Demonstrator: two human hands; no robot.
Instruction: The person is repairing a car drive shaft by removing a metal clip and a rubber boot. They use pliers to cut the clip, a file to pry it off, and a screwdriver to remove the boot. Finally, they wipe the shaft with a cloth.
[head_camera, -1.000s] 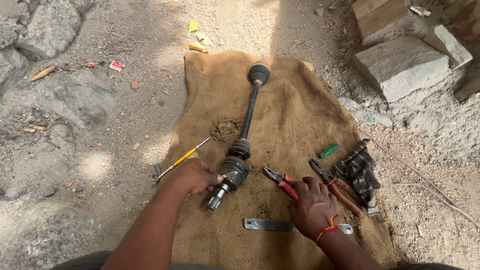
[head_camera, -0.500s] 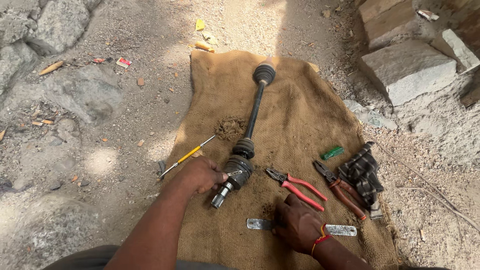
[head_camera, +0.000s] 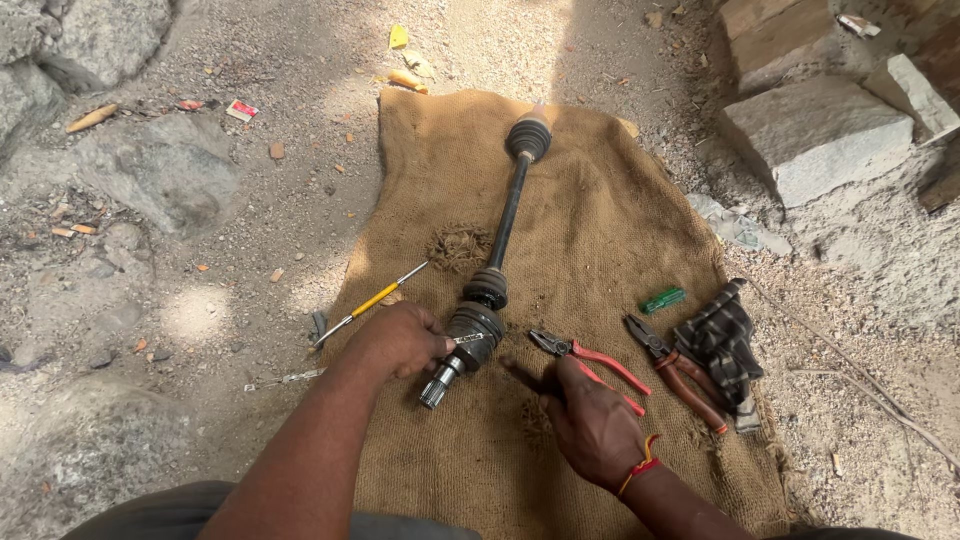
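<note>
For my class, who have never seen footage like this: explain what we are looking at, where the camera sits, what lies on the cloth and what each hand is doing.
There is no machine here. A person works with two bare hands, and the single picture comes from a camera on their head, looking down at the ground in front of them.

On gravelly ground lies a brown burlap cloth. Along it runs a long black drive shaft with a thick ribbed joint at each end.

The left hand grips the near joint of the shaft. The right hand rests on the cloth, its fingers over the red-handled pliers; whether it grips them is unclear.

Further right lie a second pair of pliers, a small green piece and a dark bundle. A yellow-handled screwdriver lies at the cloth's left edge. Stone blocks sit beyond.
</note>
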